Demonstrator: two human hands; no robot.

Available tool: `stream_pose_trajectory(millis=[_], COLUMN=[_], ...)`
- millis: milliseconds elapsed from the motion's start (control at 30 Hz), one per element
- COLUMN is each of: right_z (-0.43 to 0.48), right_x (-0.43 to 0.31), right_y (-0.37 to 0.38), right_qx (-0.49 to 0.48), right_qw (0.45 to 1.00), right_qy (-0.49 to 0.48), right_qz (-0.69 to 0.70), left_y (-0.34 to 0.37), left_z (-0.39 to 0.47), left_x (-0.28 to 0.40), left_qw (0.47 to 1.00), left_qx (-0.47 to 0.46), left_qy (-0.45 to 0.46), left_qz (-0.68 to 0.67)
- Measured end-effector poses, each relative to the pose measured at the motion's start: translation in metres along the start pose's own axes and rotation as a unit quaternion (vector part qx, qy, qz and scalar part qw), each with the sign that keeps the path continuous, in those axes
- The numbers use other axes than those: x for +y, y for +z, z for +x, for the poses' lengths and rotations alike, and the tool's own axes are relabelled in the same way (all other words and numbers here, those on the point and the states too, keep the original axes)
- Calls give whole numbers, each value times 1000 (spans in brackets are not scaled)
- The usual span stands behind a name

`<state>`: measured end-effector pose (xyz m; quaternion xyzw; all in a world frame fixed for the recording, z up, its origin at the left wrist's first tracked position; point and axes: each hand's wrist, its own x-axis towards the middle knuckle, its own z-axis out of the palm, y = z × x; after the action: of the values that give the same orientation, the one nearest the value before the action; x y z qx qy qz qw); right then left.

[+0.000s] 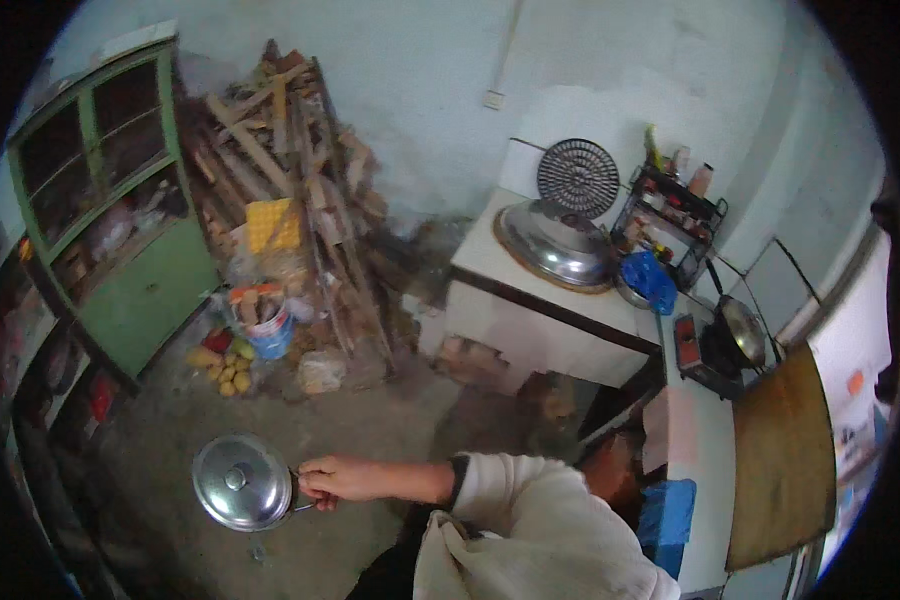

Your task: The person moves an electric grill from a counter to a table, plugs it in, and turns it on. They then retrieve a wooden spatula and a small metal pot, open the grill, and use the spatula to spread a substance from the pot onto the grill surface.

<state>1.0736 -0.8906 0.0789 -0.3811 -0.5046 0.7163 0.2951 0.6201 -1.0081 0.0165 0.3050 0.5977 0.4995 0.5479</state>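
Note:
My left hand reaches out to the left in a light sleeve, its fingers closed on the side handle of a round metal pot. The pot's shiny lid, with a small knob at its middle, faces up and hides most of the body below. Beneath the pot and hand lies the grey floor. My right hand is out of view.
A green cabinet stands left, near potatoes, a bucket and stacked wood. At right, a counter bears a portable stove, a wok and a brown board. A large lid covers the tiled cooking platform.

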Motion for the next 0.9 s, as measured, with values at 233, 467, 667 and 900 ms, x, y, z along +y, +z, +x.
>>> stream_pose_trajectory(millis=[233,467,667,900], right_z=[-153,-318,-436,-517], right_x=[36,60,61,98], right_y=[-108,-211,-247,-288], right_qx=[216,354,502,644], right_qw=[975,929,863,751], right_qy=[-43,-98,-43,-119], right_qz=[22,-30,41,86], left_y=[219,454,675,915], left_z=[44,72,89,42], left_x=[33,-10,-31,-43], left_qw=[948,954,836,670], left_qx=[-187,-272,-517,-620], left_qy=[122,71,160,321], left_qz=[227,100,97,252])
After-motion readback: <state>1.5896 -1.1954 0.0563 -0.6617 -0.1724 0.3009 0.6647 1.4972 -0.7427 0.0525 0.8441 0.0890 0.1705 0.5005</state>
